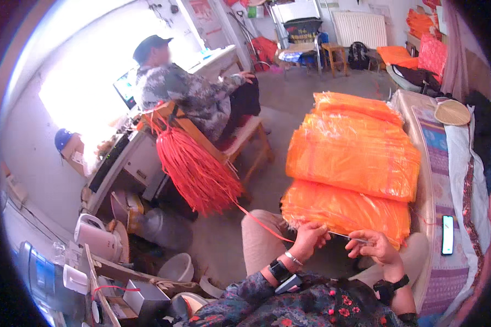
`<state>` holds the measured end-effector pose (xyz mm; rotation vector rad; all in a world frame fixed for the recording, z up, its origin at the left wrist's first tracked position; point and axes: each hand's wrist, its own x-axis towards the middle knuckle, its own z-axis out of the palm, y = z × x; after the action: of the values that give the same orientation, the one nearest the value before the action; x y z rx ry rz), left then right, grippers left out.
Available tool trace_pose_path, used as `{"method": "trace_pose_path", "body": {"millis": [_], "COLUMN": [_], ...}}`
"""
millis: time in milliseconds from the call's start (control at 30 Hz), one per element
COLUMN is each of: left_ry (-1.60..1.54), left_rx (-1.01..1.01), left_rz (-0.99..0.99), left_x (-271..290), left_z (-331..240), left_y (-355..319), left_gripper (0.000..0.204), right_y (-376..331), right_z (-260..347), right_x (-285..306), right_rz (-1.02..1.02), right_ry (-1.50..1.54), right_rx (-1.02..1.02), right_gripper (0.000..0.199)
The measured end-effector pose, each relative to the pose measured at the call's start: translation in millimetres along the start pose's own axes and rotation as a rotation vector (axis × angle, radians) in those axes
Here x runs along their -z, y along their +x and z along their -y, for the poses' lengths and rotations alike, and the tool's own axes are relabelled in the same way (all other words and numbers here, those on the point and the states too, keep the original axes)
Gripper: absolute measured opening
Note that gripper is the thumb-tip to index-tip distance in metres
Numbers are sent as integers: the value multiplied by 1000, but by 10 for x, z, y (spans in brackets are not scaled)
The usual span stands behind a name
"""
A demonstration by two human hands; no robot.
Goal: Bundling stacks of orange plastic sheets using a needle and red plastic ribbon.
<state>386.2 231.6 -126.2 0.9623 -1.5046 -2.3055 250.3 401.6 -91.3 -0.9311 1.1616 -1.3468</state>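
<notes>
My left hand (309, 238) pinches a thin red string (259, 220) and one end of a slim metal needle (348, 236). The string runs up and left to a thick bundle of red strings (196, 169) hanging from a wooden chair. My right hand (372, 248) grips the needle's other end. Both hands sit over my lap, just below the lower edge of a big stack of orange mesh bags (354, 163). Each wrist wears a dark band.
Another person (193, 95) in a camouflage jacket and cap sits on the wooden chair at a desk. A phone (447, 234) lies on the patterned bed cover to my right. A white kettle (95, 234), buckets and boxes crowd the lower left.
</notes>
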Motion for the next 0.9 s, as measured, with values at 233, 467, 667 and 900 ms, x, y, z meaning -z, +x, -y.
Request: {"method": "trace_pose_path", "body": {"millis": [233, 467, 667, 900], "left_ry": [-60, 555, 861, 865], "left_rx": [-111, -623, -350, -398], "left_rz": [-125, -497, 314, 377], "left_x": [144, 853, 691, 57], "left_z": [-168, -664, 384, -116], "left_y": [66, 334, -4, 594], "left_gripper": [13, 8, 7, 10], "right_y": [778, 971, 70, -1173], "right_z": [-335, -138, -603, -365], "right_x": [-400, -549, 595, 1213], "right_rz": [-261, 133, -616, -1349], "right_ry": [-122, 158, 131, -319], "right_rx": [237, 380, 291, 45], "right_gripper": [18, 20, 10, 18]}}
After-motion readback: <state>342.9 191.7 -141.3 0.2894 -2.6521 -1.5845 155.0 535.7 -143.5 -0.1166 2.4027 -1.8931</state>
